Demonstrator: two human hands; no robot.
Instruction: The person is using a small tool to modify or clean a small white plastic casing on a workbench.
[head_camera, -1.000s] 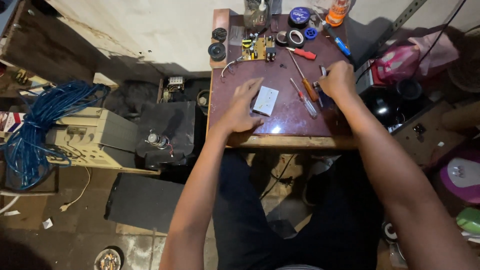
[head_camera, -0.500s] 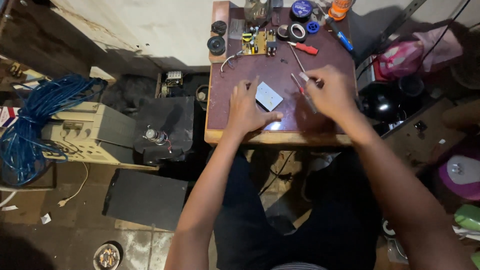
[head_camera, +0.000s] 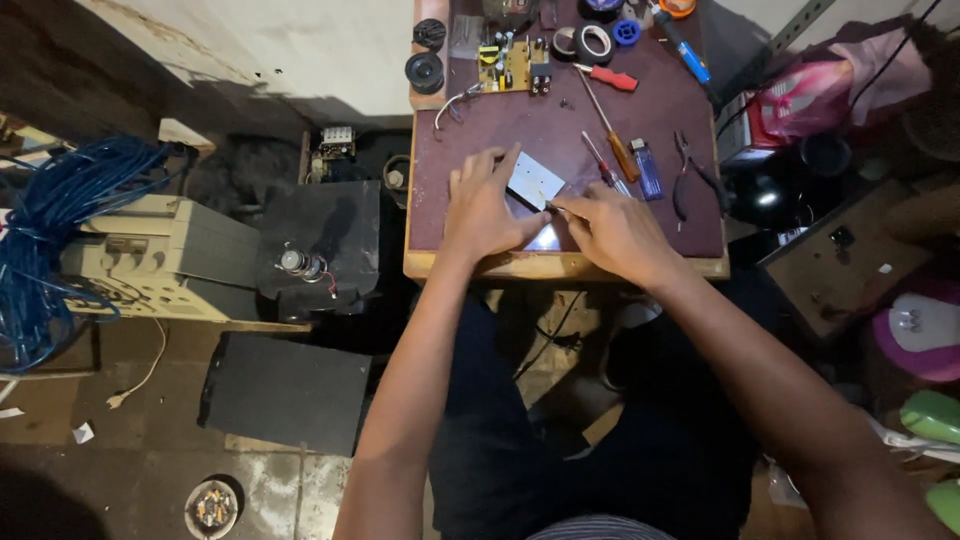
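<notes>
Hands meet over a small, pale grey rectangular metal plate (head_camera: 535, 180) lying flat near the front middle of the dark maroon wooden worktable (head_camera: 480, 140). Left hand (head_camera: 485, 205) presses down flat, fingers spread, fingertips touching the plate's left edge; it pins rather than grasps. Right hand (head_camera: 615, 232) has thumb and fingers pinched together on a thin tool whose tip (head_camera: 550, 207) touches the plate's lower right edge; what kind of tool is too small to tell. Judgement: work goes best with the left hand's pressure steady so the plate cannot skate, the tool kept low and angled away from the left fingertips, force small. Loose beside the right hand: 2 orange-handled screwdrivers (head_camera: 612, 150), 1 blue lighter (head_camera: 647, 168), 1 pair of black-handled pliers (head_camera: 692, 172). Farther back: yellow-green circuit board (head_camera: 512, 62), red-handled screwdriver (head_camera: 608, 76), rolls of tape (head_camera: 592, 42). Containers: 1 round tin on the floor (head_camera: 212, 508), lower left, holds small light-coloured bits, too blurred to identify. Blue coiled cable (head_camera: 55, 240) lies at far left.
</notes>
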